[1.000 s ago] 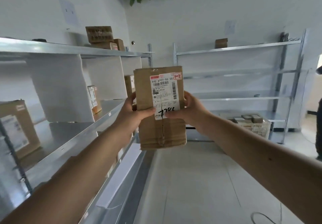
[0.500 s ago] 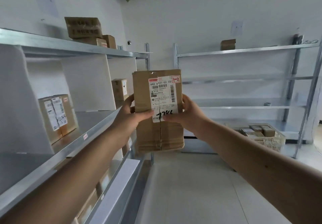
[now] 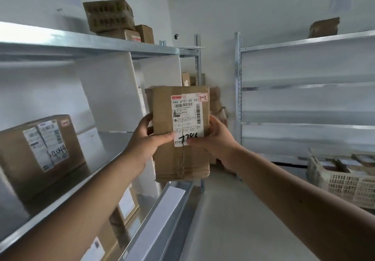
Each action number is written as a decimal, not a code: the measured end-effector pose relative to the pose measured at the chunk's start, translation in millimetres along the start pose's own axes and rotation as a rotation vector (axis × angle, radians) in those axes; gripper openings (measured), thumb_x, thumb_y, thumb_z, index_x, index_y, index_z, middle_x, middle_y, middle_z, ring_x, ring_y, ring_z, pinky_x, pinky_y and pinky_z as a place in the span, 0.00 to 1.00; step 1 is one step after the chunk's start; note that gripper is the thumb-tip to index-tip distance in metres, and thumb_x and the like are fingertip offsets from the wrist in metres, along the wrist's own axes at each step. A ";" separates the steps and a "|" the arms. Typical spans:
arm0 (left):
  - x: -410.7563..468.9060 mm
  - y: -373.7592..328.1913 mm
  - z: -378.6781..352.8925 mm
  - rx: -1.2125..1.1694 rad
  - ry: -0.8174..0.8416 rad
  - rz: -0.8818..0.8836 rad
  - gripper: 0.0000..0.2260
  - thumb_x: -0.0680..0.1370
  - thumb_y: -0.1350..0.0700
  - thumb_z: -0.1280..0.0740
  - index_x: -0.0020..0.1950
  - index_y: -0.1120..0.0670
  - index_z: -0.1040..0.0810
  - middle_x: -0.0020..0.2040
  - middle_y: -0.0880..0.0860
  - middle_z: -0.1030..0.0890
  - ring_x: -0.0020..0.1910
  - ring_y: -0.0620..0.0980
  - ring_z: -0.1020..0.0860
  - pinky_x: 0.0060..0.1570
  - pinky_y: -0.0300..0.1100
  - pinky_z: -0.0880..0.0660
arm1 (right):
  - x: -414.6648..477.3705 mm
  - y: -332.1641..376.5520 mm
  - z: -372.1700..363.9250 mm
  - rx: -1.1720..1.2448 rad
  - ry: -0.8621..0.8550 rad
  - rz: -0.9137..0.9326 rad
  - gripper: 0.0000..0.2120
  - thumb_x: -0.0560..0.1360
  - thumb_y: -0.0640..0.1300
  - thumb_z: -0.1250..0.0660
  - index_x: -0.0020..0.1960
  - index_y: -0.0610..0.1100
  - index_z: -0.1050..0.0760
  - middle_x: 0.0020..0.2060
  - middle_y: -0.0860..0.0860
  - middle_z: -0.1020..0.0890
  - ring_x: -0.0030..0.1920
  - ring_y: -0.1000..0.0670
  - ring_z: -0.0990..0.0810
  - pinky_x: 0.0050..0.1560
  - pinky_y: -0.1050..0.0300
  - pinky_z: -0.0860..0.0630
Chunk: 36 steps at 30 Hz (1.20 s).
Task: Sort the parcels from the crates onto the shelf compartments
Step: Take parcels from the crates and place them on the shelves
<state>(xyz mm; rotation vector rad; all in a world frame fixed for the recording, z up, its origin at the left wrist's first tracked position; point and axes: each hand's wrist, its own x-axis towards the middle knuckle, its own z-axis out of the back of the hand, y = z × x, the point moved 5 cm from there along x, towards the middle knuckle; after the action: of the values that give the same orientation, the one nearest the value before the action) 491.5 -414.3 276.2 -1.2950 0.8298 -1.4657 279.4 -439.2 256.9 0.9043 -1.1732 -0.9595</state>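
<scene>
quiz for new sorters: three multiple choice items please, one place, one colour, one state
1. The lone parcel on the right-hand rack sits on: A its top level; B its lowest level; C the floor.
2. On the held parcel, the label's corner mark is: A green; B red; C blue.
3. The held parcel is: A gripped by both hands; B on a shelf; C in a crate.
Answers: 1 A, it rests on the topmost level. 2 B, red ink. 3 A, left hand and right hand clasp its sides.
</scene>
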 end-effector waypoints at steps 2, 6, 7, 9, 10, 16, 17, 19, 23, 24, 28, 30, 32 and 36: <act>14.2 7.9 4.8 0.016 -0.065 0.012 0.34 0.73 0.58 0.19 0.74 0.42 0.28 0.61 0.47 0.14 0.61 0.48 0.16 0.61 0.46 0.22 | 29.1 -10.6 -6.4 0.013 0.047 0.014 0.37 0.65 0.35 0.15 0.68 0.55 0.24 0.56 0.55 0.12 0.58 0.51 0.13 0.63 0.43 0.17; 38.3 19.0 6.8 0.041 -0.220 0.030 0.35 0.73 0.57 0.19 0.75 0.41 0.29 0.60 0.44 0.14 0.60 0.44 0.17 0.60 0.43 0.23 | 84.9 -24.0 -15.4 0.044 0.169 0.060 0.35 0.66 0.33 0.16 0.66 0.54 0.23 0.56 0.54 0.13 0.58 0.52 0.13 0.57 0.52 0.15; 43.5 22.6 7.8 0.035 -0.268 0.041 0.36 0.72 0.57 0.18 0.76 0.41 0.29 0.60 0.43 0.14 0.60 0.44 0.17 0.61 0.43 0.23 | 97.3 -24.2 -18.0 0.047 0.216 0.076 0.34 0.66 0.32 0.16 0.66 0.53 0.23 0.56 0.54 0.13 0.57 0.53 0.13 0.54 0.56 0.15; 52.3 29.1 8.5 0.038 -0.348 0.063 0.39 0.71 0.58 0.17 0.77 0.42 0.31 0.61 0.43 0.14 0.62 0.45 0.17 0.64 0.45 0.23 | 120.5 -24.8 -23.2 0.067 0.300 0.098 0.34 0.67 0.30 0.17 0.67 0.51 0.23 0.56 0.53 0.13 0.54 0.57 0.14 0.48 0.62 0.16; 56.9 31.2 9.2 0.044 -0.386 0.071 0.40 0.70 0.57 0.17 0.77 0.42 0.31 0.61 0.43 0.14 0.63 0.46 0.18 0.65 0.46 0.24 | 131.3 -24.7 -25.7 0.080 0.337 0.104 0.35 0.67 0.30 0.17 0.68 0.51 0.24 0.56 0.53 0.14 0.53 0.59 0.14 0.47 0.63 0.16; 66.9 30.7 20.3 0.074 -0.594 0.092 0.40 0.70 0.55 0.16 0.76 0.41 0.30 0.62 0.43 0.15 0.63 0.45 0.18 0.66 0.47 0.23 | 179.2 -25.6 -54.7 0.097 0.521 0.182 0.41 0.67 0.38 0.15 0.75 0.52 0.29 0.60 0.56 0.16 0.63 0.53 0.18 0.63 0.50 0.17; 65.5 29.6 21.8 0.076 -0.626 0.090 0.38 0.70 0.57 0.17 0.76 0.42 0.30 0.62 0.43 0.15 0.62 0.44 0.17 0.65 0.46 0.22 | 182.6 -22.6 -59.7 0.107 0.559 0.191 0.41 0.68 0.38 0.16 0.75 0.52 0.30 0.61 0.56 0.16 0.63 0.54 0.19 0.61 0.54 0.17; 60.7 27.7 27.2 0.089 -0.696 0.076 0.36 0.72 0.59 0.18 0.76 0.44 0.28 0.61 0.42 0.15 0.59 0.41 0.16 0.61 0.41 0.20 | 188.9 -18.4 -71.1 0.131 0.616 0.215 0.40 0.68 0.37 0.16 0.75 0.52 0.29 0.61 0.56 0.15 0.63 0.53 0.18 0.62 0.53 0.17; 54.0 27.7 46.4 0.143 -0.765 0.060 0.35 0.72 0.59 0.18 0.75 0.45 0.27 0.61 0.42 0.14 0.60 0.42 0.16 0.63 0.46 0.20 | 196.1 -13.2 -95.7 0.172 0.670 0.255 0.39 0.68 0.37 0.16 0.74 0.52 0.28 0.61 0.56 0.15 0.64 0.53 0.18 0.63 0.52 0.18; 52.6 27.7 51.3 0.154 -0.771 0.059 0.35 0.72 0.59 0.18 0.75 0.46 0.26 0.61 0.43 0.14 0.60 0.42 0.16 0.63 0.46 0.20 | 196.7 -13.4 -101.8 0.189 0.680 0.257 0.38 0.68 0.37 0.16 0.73 0.53 0.28 0.61 0.56 0.15 0.64 0.53 0.18 0.63 0.53 0.17; 46.1 25.8 61.7 0.194 -0.791 0.059 0.32 0.72 0.57 0.18 0.73 0.44 0.24 0.60 0.40 0.14 0.60 0.41 0.17 0.58 0.40 0.20 | 198.9 -18.0 -124.2 0.238 0.701 0.278 0.35 0.68 0.37 0.16 0.70 0.53 0.25 0.60 0.57 0.14 0.64 0.52 0.17 0.65 0.49 0.18; 43.4 27.4 64.7 0.198 -0.796 0.062 0.31 0.72 0.58 0.19 0.73 0.44 0.24 0.60 0.40 0.14 0.60 0.41 0.17 0.58 0.40 0.20 | 200.6 -21.3 -135.2 0.245 0.726 0.284 0.35 0.68 0.38 0.16 0.70 0.54 0.25 0.60 0.57 0.14 0.65 0.52 0.17 0.65 0.48 0.19; 40.7 27.8 66.6 0.209 -0.810 0.068 0.30 0.73 0.58 0.19 0.72 0.44 0.23 0.59 0.40 0.14 0.60 0.40 0.17 0.56 0.38 0.21 | 200.9 -21.9 -141.8 0.267 0.753 0.285 0.33 0.69 0.38 0.17 0.69 0.54 0.25 0.59 0.58 0.14 0.64 0.53 0.17 0.62 0.54 0.18; 39.7 27.5 66.6 0.209 -0.848 0.078 0.28 0.74 0.58 0.20 0.71 0.46 0.23 0.58 0.40 0.14 0.58 0.40 0.17 0.58 0.40 0.21 | 205.5 -22.6 -149.2 0.295 0.798 0.275 0.31 0.70 0.35 0.18 0.67 0.54 0.24 0.56 0.60 0.13 0.60 0.57 0.16 0.50 0.67 0.19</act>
<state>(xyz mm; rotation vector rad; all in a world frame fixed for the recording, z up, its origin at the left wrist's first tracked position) 564.1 -452.9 276.3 -1.5116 0.1550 -0.7773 448.1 -629.1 277.7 1.1738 -0.7162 -0.1479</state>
